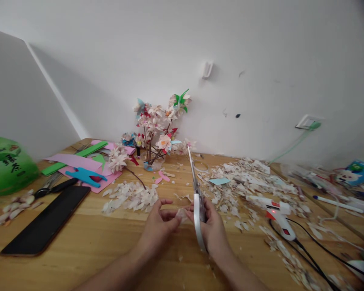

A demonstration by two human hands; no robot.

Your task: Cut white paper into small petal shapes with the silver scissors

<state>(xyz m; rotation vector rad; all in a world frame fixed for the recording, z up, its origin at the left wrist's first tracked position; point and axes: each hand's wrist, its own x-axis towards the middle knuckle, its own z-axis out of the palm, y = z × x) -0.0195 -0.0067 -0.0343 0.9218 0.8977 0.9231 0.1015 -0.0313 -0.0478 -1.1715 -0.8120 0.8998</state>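
Between thumb and fingers, my left hand (160,224) pinches a small pale, translucent petal-like piece (181,215). My right hand (214,228) is closed around a pair of scissors (197,210) with white handles, its blades pointing up and away from me. The fingertips of my right hand come close to the pale piece; whether they touch it I cannot tell. Just beyond my left hand lies a heap of pale cut petals (133,196). A handmade flower on a stem (118,158) rests behind that heap. Pale scraps (236,186) spread over the table on the right.
A vase of handmade flowers (156,117) stands by the wall. To the left are a black phone (47,222), coloured paper (79,161), another pair of scissors (56,186) and a green bag (10,165). A corded glue gun (282,224) lies right on the wooden table (94,258).
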